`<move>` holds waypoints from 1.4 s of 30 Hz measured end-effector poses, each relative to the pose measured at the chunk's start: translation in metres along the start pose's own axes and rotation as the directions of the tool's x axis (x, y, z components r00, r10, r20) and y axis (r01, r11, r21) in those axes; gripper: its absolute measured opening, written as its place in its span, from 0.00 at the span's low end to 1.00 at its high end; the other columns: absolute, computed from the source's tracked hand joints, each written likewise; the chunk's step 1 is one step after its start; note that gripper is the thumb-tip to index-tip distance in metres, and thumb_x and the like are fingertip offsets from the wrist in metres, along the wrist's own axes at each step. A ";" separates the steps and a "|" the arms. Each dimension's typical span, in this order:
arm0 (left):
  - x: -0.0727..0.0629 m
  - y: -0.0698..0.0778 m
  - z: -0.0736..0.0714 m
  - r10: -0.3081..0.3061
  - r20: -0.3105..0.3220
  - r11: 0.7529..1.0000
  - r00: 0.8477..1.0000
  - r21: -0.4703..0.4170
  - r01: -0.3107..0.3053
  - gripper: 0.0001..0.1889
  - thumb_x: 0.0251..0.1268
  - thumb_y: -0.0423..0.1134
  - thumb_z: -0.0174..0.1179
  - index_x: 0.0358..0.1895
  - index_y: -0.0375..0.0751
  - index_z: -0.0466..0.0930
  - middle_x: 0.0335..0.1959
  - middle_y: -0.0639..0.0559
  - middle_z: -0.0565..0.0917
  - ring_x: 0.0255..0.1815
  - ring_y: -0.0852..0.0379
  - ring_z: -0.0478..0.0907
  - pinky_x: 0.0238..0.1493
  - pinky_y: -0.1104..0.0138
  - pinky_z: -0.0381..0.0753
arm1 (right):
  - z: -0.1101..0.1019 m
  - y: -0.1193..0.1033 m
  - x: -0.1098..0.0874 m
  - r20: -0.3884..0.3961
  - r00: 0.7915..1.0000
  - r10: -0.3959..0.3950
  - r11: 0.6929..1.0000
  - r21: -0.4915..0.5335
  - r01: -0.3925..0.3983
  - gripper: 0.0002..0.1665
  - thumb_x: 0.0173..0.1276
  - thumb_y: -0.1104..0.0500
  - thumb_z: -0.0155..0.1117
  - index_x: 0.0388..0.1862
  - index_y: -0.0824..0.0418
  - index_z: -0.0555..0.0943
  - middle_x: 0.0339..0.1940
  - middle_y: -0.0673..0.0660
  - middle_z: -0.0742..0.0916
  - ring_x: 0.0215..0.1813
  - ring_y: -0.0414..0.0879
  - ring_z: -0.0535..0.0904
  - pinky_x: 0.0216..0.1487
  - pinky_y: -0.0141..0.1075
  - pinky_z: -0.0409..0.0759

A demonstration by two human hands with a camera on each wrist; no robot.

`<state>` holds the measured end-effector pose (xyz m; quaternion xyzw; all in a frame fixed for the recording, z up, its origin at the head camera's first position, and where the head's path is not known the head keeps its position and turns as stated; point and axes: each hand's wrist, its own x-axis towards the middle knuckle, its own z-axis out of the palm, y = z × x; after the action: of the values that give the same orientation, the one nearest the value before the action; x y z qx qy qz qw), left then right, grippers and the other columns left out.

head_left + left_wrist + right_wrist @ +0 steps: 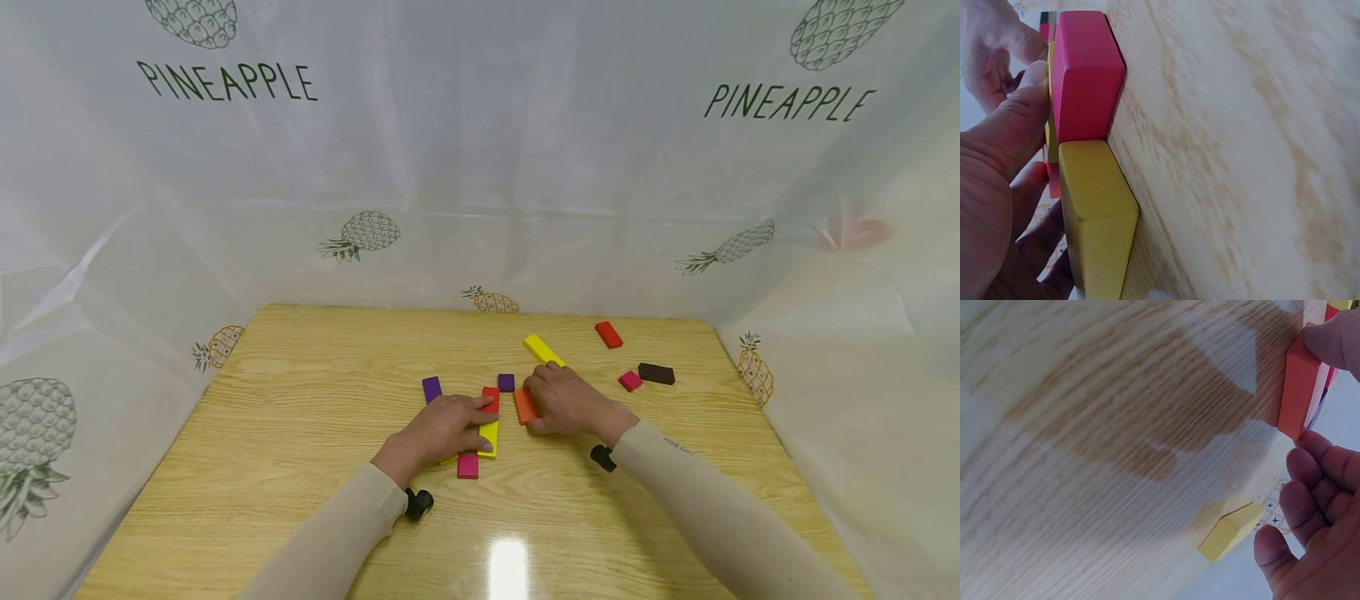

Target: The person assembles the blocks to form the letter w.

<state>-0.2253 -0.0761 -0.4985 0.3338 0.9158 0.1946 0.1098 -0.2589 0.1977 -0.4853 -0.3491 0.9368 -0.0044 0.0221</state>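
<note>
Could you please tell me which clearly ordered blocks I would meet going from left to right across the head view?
Left purple block, left pink block, small purple block, orange block, far yellow block, right red block, right pink block, black block.

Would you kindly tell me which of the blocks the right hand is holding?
The orange block, pinched between the thumb and finger of the right hand. It is the only orange one on the table.
</note>
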 end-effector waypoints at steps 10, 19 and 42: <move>0.000 0.000 0.000 0.002 0.005 1.000 1.000 0.002 -0.002 0.31 0.70 0.59 0.67 0.73 0.56 0.79 0.81 0.54 0.70 0.80 0.45 0.68 0.80 0.51 0.67 | 0.003 0.003 0.001 -0.001 1.000 0.016 1.000 0.004 -0.016 0.35 0.66 0.38 0.72 0.60 0.62 0.81 0.51 0.55 0.82 0.50 0.50 0.74 0.57 0.47 0.79; 0.000 -0.001 0.001 0.002 0.008 1.000 1.000 -0.011 -0.002 0.31 0.71 0.59 0.66 0.74 0.56 0.78 0.81 0.55 0.69 0.81 0.46 0.67 0.81 0.51 0.65 | 0.001 0.002 0.000 -0.007 1.000 0.021 1.000 0.016 -0.021 0.35 0.65 0.39 0.73 0.60 0.62 0.81 0.50 0.54 0.82 0.48 0.49 0.73 0.55 0.46 0.78; -0.002 0.000 0.001 -0.012 0.012 1.000 1.000 -0.013 0.012 0.31 0.71 0.60 0.65 0.74 0.57 0.78 0.81 0.55 0.70 0.80 0.46 0.68 0.80 0.50 0.66 | -0.001 0.005 -0.007 -0.012 0.995 0.098 0.986 0.135 -0.095 0.43 0.68 0.31 0.67 0.68 0.61 0.78 0.63 0.59 0.83 0.68 0.59 0.77 0.74 0.59 0.72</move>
<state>-0.2234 -0.0770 -0.4996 0.3287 0.9158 0.1979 0.1185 -0.2570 0.2064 -0.4846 -0.3010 0.9504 -0.0694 0.0369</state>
